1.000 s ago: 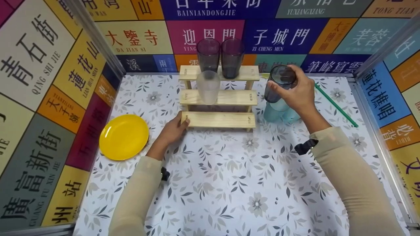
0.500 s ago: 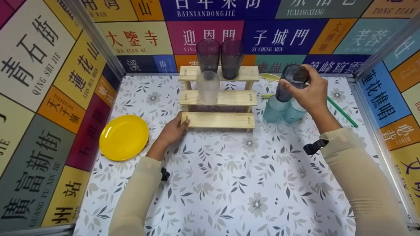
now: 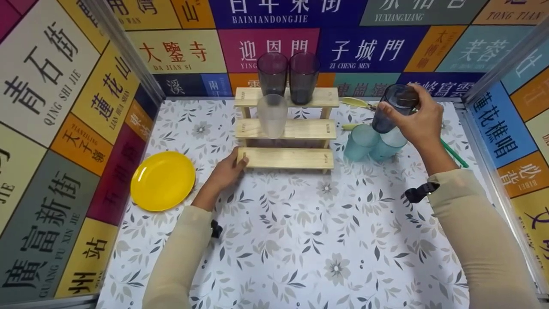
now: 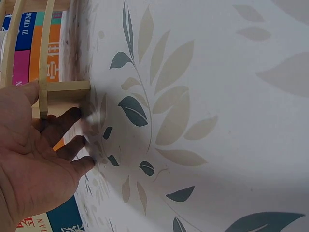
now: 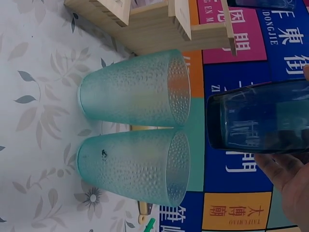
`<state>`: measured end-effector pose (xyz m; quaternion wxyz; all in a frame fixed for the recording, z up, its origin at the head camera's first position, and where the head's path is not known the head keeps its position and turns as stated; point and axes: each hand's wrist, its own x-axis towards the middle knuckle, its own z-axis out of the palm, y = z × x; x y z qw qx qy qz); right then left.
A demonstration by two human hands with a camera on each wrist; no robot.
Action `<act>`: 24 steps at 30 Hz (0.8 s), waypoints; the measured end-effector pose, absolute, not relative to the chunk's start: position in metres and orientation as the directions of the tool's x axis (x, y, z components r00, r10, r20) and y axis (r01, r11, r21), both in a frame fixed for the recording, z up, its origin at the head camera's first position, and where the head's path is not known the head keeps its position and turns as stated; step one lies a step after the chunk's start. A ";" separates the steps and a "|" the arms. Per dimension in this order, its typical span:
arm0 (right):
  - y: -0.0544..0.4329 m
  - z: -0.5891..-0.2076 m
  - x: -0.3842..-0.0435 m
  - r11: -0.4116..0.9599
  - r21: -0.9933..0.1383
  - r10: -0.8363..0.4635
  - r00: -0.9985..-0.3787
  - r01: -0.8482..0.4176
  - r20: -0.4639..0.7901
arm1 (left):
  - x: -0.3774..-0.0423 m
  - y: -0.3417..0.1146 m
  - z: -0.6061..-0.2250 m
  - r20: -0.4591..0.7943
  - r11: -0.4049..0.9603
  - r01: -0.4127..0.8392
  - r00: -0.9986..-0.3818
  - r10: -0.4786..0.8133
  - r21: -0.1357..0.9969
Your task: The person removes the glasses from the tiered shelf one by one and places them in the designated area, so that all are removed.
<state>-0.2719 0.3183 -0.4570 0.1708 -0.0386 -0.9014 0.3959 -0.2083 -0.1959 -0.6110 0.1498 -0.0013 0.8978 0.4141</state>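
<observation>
Dark blue-grey transparent tumbler (image 5: 256, 116) shifted rightward over the last second, away from the three-tier pale wooden rack (image 3: 308, 128). Your right hand (image 3: 423, 122) gripped it above two translucent teal dimpled cups (image 5: 135, 89); your left hand (image 3: 228, 169) pinched the rack's lowest step (image 3: 285, 159). Likely it was mid-carry, not set down.

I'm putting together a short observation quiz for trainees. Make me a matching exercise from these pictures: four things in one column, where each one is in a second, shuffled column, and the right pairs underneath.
Things
1. plate
2. whitish cup
3. teal cups
4. dark glass

Places
A. on the table, right of the wooden stand
B. in the right hand
C. on the table, left of the wooden stand
D. on the middle step of the wooden stand

Right pairs: 1-C, 2-D, 3-A, 4-B
</observation>
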 end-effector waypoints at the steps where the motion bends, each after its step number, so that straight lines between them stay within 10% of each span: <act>1: 0.320 -0.457 -0.272 0.684 -0.727 0.208 -0.939 -0.060 0.273 | -0.208 -0.196 -0.611 -0.275 0.658 -0.131 -0.954 0.121 0.742; 24: 0.371 -0.458 -0.270 0.690 -0.713 0.323 -0.934 0.122 0.153 | -0.208 -0.195 -0.611 -0.288 0.662 -0.145 -0.951 0.113 0.736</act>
